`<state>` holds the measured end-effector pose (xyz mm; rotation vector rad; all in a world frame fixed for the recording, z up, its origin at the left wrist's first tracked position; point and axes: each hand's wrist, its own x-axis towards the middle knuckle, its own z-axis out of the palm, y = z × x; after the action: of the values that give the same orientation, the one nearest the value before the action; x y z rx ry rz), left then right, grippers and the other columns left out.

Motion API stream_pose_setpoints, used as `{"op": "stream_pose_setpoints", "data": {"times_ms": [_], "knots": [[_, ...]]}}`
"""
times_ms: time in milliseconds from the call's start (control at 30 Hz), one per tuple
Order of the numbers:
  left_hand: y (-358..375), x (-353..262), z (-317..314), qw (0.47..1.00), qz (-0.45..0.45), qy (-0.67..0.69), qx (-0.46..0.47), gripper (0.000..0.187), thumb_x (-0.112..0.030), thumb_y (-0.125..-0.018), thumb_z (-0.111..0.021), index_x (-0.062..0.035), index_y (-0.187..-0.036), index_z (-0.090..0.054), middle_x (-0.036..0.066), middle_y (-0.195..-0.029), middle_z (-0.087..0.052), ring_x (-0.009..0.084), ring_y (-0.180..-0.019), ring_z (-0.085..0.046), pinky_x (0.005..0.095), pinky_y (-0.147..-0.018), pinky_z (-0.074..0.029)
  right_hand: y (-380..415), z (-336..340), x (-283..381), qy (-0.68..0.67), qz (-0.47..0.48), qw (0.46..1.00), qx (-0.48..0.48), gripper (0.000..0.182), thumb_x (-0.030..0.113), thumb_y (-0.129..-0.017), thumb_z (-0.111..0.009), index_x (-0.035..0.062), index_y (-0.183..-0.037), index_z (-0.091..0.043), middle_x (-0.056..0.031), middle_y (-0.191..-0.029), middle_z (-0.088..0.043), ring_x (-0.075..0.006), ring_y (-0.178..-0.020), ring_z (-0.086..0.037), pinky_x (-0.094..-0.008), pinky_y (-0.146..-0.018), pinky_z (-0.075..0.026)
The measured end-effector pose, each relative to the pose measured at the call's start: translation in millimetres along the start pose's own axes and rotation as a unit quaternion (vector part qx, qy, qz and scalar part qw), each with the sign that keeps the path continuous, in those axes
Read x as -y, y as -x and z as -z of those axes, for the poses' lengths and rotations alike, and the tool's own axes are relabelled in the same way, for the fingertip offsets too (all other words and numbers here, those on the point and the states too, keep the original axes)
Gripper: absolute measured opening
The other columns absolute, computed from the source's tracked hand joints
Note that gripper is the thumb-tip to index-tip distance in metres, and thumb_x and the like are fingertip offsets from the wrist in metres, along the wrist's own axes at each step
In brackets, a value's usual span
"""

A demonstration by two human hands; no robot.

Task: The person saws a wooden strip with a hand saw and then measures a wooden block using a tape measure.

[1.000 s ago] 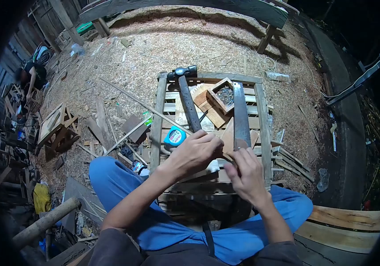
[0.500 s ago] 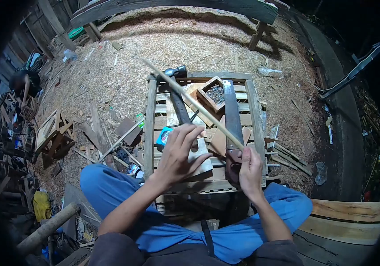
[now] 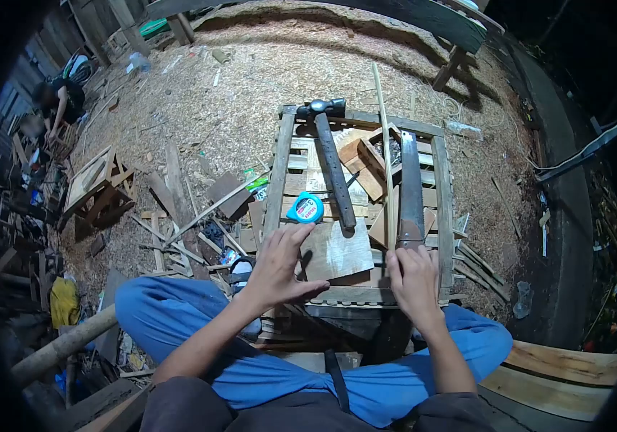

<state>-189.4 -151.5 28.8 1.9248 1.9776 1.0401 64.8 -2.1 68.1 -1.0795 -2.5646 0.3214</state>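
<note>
My right hand is closed around the lower end of a thin wooden strip, which points away from me past the table's far edge. Right beside it, partly under my fingers, is the handle of a handsaw lying on the slatted wooden table. My left hand is open, thumb spread from the fingers, and holds nothing. It hovers by a flat piece of wood and a turquoise tape measure. A hammer lies beyond, its head towards the far edge.
A small wooden box of nails sits by the saw. Wood scraps lie to the right, and a wooden frame stands at left. A long beam crosses the back. Another person crouches at far left.
The strip has swung from a leftward slant to nearly straight ahead. My left hand has lowered towards me, uncovering the tape measure. The view has shifted, so the table appears further right.
</note>
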Motion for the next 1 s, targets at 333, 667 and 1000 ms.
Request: {"op": "stream_pose_setpoints", "data": {"times_ms": [333,667,1000], "knots": [[-13,-3,22,0.994,-0.009,0.026,0.108,0.116,-0.039,-0.069,-0.095,-0.0091,-0.161,-0.031,0.022,-0.151,-0.046,0.0415,-0.14,-0.044,0.0504,-0.118,-0.038,8,14,9,0.043,0.037,0.995,0.076,0.036,0.039,-0.099,-0.07,0.0062,-0.083,-0.072,-0.0122,-0.076,-0.068,-0.0303,-0.081,-0.062,-0.0469,-0.092,-0.039],[3,21,1,0.988,-0.045,0.146,-0.016,0.109,-0.032,-0.067,-0.098,-0.0141,-0.15,-0.031,0.021,-0.145,-0.045,0.0424,-0.133,-0.05,0.0528,-0.112,-0.04,-2,13,11,0.016,0.047,0.998,0.034,0.019,0.026,-0.102,-0.066,0.0074,-0.102,-0.071,-0.0111,-0.085,-0.067,-0.0297,-0.085,-0.062,-0.0444,-0.088,-0.039],[-2,2,31,0.938,-0.23,0.224,-0.13,0.105,-0.017,-0.062,-0.103,-0.0266,-0.138,-0.032,0.012,-0.134,-0.039,0.0518,-0.136,-0.048,0.0606,-0.105,-0.056,-15,14,16,-0.144,0.09,0.982,0.081,0.08,0.04,-0.09,-0.078,0.0048,-0.154,-0.045,-0.0204,-0.111,-0.059,-0.0346,-0.106,-0.054,-0.0463,-0.097,-0.036]]}}
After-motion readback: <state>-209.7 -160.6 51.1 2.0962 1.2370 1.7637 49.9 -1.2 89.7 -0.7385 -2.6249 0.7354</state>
